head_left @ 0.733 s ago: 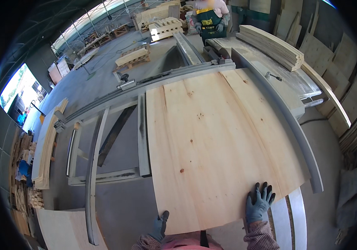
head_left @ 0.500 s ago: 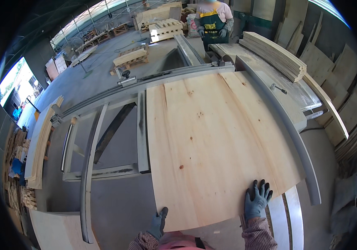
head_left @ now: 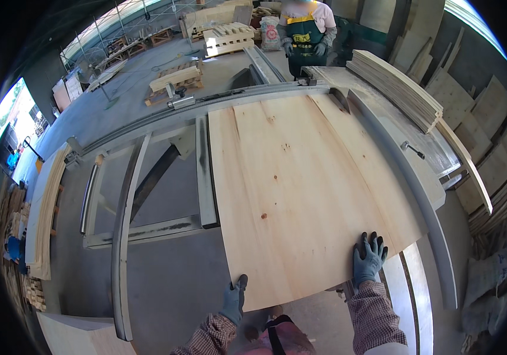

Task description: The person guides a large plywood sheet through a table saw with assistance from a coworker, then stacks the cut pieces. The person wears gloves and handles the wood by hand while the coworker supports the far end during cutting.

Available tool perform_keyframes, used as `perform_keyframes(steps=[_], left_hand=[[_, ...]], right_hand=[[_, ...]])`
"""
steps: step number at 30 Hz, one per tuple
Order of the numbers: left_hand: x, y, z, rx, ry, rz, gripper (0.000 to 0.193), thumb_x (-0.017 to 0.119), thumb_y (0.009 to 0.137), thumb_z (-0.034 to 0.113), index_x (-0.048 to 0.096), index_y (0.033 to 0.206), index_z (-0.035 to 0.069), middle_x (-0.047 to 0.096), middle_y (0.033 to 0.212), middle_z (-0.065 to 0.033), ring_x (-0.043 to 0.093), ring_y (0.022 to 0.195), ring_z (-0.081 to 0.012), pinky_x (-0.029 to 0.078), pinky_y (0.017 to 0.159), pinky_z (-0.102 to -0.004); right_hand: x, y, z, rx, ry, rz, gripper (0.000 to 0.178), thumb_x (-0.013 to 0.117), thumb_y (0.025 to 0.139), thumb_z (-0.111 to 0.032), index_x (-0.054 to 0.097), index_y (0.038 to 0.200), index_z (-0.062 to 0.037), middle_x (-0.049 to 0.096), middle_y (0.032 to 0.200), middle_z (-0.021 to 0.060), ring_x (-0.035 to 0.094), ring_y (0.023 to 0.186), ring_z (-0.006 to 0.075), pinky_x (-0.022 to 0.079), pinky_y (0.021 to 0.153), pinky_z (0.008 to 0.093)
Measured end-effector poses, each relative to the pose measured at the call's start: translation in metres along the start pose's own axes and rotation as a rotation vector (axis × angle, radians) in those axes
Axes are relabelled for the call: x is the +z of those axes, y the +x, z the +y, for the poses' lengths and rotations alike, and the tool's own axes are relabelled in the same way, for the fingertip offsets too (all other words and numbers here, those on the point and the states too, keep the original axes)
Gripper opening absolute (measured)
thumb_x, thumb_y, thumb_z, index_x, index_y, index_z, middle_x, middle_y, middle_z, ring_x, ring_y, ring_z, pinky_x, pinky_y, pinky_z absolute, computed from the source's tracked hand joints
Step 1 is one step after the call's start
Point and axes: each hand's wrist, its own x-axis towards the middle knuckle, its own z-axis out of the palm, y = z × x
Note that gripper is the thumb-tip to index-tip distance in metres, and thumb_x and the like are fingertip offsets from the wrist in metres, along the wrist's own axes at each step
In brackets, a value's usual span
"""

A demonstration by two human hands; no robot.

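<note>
A large pale plywood sheet (head_left: 301,195) with brown knots lies flat on the sliding-table saw, its right edge along a long grey fence (head_left: 392,151). At its near left corner my left hand (head_left: 233,303), in a grey-blue glove with dark fingertips, is closed on the edge, thumb on top and the other fingers mostly hidden. My right hand (head_left: 369,260), gloved alike, lies on the sheet close to its near edge, palm down and fingers spread. The saw blade is not visible.
An open metal frame (head_left: 141,228) extends left of the sheet. Beyond the saw stands a person in a dark green apron (head_left: 303,41), beside a stack of wooden strips (head_left: 395,89). Boards (head_left: 46,213) are piled at far left; panels (head_left: 478,112) lean along the right wall.
The plywood sheet has slid forward along the fence, away from me, and both my hands have moved forward with it. More of my forearms shows. The view has shifted slightly.
</note>
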Motion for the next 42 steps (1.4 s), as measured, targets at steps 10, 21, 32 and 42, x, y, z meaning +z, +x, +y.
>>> perform_keyframes(steps=[10, 21, 32, 42], left_hand=[[0.007, -0.011, 0.031, 0.012, 0.059, -0.133, 0.032, 0.062, 0.088, 0.027, 0.059, 0.108, 0.002, 0.06, 0.095, -0.0041, 0.055, 0.077, -0.0163, 0.048, 0.069, -0.0316], [-0.015, 0.009, -0.006, 0.202, 0.393, 0.001, 0.044, 0.062, 0.088, 0.033, 0.054, 0.114, -0.001, 0.061, 0.103, -0.0106, 0.059, 0.089, -0.0205, 0.05, 0.076, -0.0342], [-0.014, -0.009, 0.023, -0.033, 0.1, -0.207, 0.051, 0.065, 0.082, 0.045, 0.057, 0.107, 0.0, 0.061, 0.092, -0.0073, 0.062, 0.077, -0.0198, 0.053, 0.067, -0.0335], [-0.014, -0.014, 0.028, -0.102, 0.023, -0.255, 0.056, 0.062, 0.085, 0.042, 0.048, 0.121, 0.001, 0.056, 0.109, -0.0113, 0.059, 0.094, -0.0232, 0.054, 0.074, -0.0358]], right_hand=[[0.003, -0.005, 0.006, -0.014, 0.0, 0.008, 0.053, 0.057, 0.08, -0.04, 0.048, 0.131, -0.028, 0.034, 0.144, 0.0074, 0.023, 0.136, 0.0269, 0.009, 0.112, 0.0462], [-0.007, -0.015, 0.0, -0.015, 0.024, -0.017, 0.053, 0.054, 0.083, -0.041, 0.047, 0.132, -0.0256, 0.03, 0.147, 0.0066, 0.019, 0.138, 0.0272, 0.006, 0.112, 0.0478], [-0.008, -0.022, 0.0, -0.032, 0.014, 0.026, 0.054, 0.054, 0.083, -0.041, 0.044, 0.134, -0.0257, 0.031, 0.146, 0.0076, 0.021, 0.137, 0.028, 0.007, 0.112, 0.0481], [-0.002, -0.025, -0.001, -0.018, -0.018, 0.044, 0.055, 0.052, 0.084, -0.042, 0.041, 0.136, -0.0276, 0.032, 0.146, 0.0066, 0.021, 0.137, 0.0271, 0.007, 0.112, 0.0474]])
